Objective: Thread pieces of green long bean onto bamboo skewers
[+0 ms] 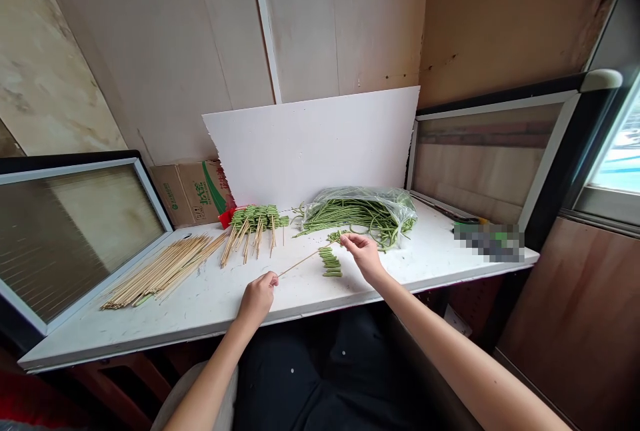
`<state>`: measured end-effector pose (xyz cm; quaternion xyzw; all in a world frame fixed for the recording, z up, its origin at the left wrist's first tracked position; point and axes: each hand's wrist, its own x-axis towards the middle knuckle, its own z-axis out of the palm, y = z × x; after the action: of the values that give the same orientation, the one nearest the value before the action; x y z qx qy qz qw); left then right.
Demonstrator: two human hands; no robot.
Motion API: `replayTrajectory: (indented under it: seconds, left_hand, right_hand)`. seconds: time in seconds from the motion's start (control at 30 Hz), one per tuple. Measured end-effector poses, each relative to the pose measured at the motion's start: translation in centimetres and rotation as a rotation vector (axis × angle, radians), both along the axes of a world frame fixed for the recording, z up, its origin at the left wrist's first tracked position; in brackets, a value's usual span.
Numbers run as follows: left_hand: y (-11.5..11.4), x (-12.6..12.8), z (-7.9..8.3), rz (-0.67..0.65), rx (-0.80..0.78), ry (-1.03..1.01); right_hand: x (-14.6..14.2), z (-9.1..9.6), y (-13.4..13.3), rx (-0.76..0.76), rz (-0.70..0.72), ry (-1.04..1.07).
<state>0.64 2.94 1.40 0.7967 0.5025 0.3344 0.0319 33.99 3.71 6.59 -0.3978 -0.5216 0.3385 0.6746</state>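
Observation:
My left hand (259, 296) is closed around the lower end of a thin bamboo skewer (300, 262), which slants up to the right. Close to the skewer's far end, the fingertips of my right hand (364, 256) are pinched together; what lies between them is too small to make out. Just below the skewer, a row of cut long bean pieces (331, 263) lies side by side on the white table (300, 294). More short green pieces (334, 236) lie behind, by my right fingertips.
Loose skewers (160, 271) spread at left. Beside them, skewered bean bundles (257, 218) are stacked on something red. Whole long beans (350, 214) fill a clear plastic bag (400, 201) at the back. A cardboard box (187, 194) and white board (315, 148) stand behind; a blurred item (489, 242) sits right.

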Motion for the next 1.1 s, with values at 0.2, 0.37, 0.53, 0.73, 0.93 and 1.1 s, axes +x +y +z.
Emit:
replayTrajectory:
  seconds: [0.2,0.37,0.53,0.73,0.93,1.1]
  left_hand:
    - [-0.1,0.1,0.3,-0.015,-0.012,0.012]
    - [-0.6,1.2,0.5,-0.050,-0.056,0.001]
    - [-1.2,2.3,0.4,-0.079,-0.078,-0.040]
    - [-1.5,2.9,0.5,-0.106,-0.109,-0.067]
    - [-1.7,3.1,0.5,-0.141,-0.122,-0.081]
    - [-1.7,3.2,0.5,-0.148,-0.140,-0.096]
  right_hand:
    - [-0.3,-0.3,-0.2,-0.014,-0.001,-0.002]
    - [-2.0,-0.6,-0.8,-0.024,0.049,-0.040]
    - [-3.2,-0.8,-1.2,-0.041,0.091,-0.034]
    - [-3.4,-0.8,-1.4,-0.030,0.133,-0.072]
    - [-3.7,-0.5,-1.6,-0.016,0.145,-0.100]
    - [-4.0,-1.1,-1.8,-0.041,0.163,-0.140]
